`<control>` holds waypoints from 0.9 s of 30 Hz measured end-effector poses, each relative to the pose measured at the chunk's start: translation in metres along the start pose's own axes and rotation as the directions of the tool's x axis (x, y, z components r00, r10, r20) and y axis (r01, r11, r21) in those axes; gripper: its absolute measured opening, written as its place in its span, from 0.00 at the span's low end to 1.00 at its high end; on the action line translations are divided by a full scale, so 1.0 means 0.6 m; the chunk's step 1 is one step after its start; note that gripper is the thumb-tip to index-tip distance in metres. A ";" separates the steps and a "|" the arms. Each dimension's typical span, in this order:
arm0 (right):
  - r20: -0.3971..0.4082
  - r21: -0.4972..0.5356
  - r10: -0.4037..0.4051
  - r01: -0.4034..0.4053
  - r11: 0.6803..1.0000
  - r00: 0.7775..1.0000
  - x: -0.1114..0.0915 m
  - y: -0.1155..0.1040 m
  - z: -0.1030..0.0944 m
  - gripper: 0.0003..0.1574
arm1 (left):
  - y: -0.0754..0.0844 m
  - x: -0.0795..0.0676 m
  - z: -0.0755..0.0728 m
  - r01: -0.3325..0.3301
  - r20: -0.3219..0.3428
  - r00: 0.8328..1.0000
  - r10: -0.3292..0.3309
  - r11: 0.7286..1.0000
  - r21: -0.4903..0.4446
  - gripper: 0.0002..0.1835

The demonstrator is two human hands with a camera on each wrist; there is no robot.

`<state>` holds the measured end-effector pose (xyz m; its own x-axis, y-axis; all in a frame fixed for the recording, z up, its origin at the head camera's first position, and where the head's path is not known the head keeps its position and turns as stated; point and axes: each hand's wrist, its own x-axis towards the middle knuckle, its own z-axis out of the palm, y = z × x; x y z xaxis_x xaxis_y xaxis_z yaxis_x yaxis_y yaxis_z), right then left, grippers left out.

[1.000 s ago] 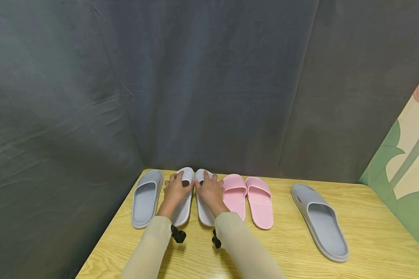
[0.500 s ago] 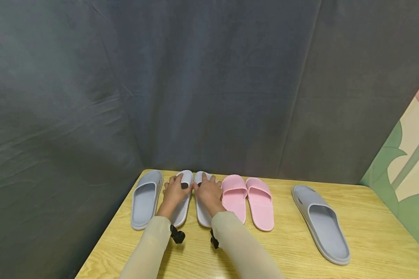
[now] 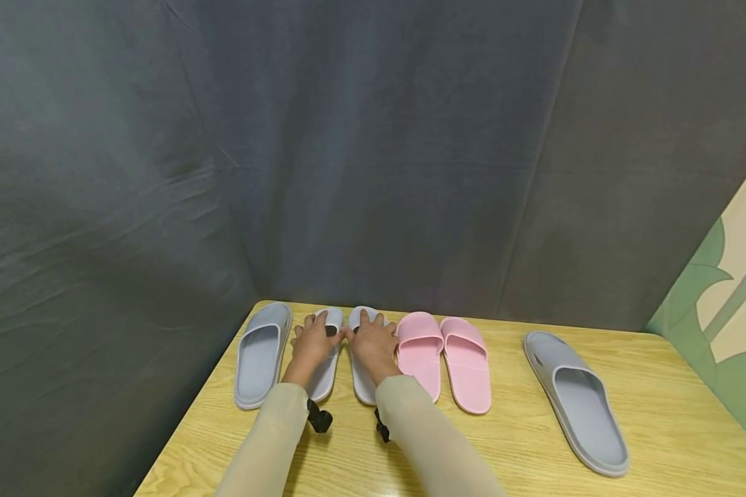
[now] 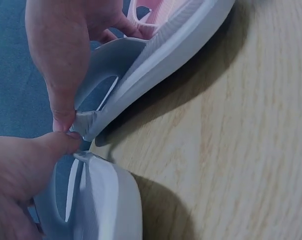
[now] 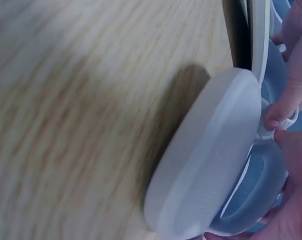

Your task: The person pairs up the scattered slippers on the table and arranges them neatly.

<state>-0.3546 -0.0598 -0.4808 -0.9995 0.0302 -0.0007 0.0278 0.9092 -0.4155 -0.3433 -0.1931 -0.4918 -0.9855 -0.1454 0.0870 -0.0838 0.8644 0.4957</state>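
My left hand [image 3: 311, 345] grips the strap of a pale grey slide slipper [image 3: 324, 381] with a black patch on top, its thumb on the inner side. Beside it, my right hand [image 3: 374, 346] holds the matching slipper [image 3: 361, 383] the same way. The two thumbs meet between the straps. In the left wrist view the left slipper [image 4: 103, 200] is at the bottom and the right slipper [image 4: 160, 62] above. From the right wrist, the right slipper [image 5: 210, 155] fills the middle, dark shadow along its side. Whether the soles touch the table is unclear.
A darker grey slipper [image 3: 257, 362] lies left of my left hand. Close on the right are two pink slippers [image 3: 419, 362]. Another grey slipper [image 3: 587, 414] lies angled farther right. A dark curtain [image 3: 373, 172] hangs behind the wooden table [image 3: 472, 449].
The toes of the two pale slippers have come down slightly, nearer the table's back edge in the head view. Both hands keep their grip, and the head view has shifted a little.
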 end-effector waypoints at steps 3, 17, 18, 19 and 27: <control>0.005 -0.023 -0.006 0.006 1.000 1.000 0.000 0.000 0.002 0.43 | 0.001 -0.003 0.002 -0.008 0.004 1.000 0.008 0.999 0.047 0.41; 0.089 -0.141 -0.071 0.083 0.986 0.994 -0.004 0.001 0.004 0.38 | 0.001 -0.008 0.015 -0.034 0.026 0.999 0.030 0.987 0.155 0.38; 0.084 -0.145 -0.079 0.090 0.985 0.993 -0.004 0.001 0.005 0.38 | 0.000 -0.007 0.014 -0.038 0.031 0.999 0.033 0.985 0.167 0.38; 0.081 -0.152 -0.085 0.097 0.984 0.993 -0.004 0.001 0.005 0.38 | 0.000 -0.007 0.014 -0.043 0.035 0.999 0.037 0.984 0.176 0.38; 0.051 -0.199 -0.128 0.136 0.971 0.990 -0.008 0.003 0.006 0.37 | 0.001 -0.006 0.016 -0.078 0.102 0.993 0.055 0.969 0.236 0.36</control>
<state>-0.3499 -0.0595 -0.4848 -0.9941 -0.1081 0.0061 -0.1068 0.9691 -0.2224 -0.3414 -0.1874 -0.5002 -0.9985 -0.0476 0.0252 -0.0391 0.9622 0.2696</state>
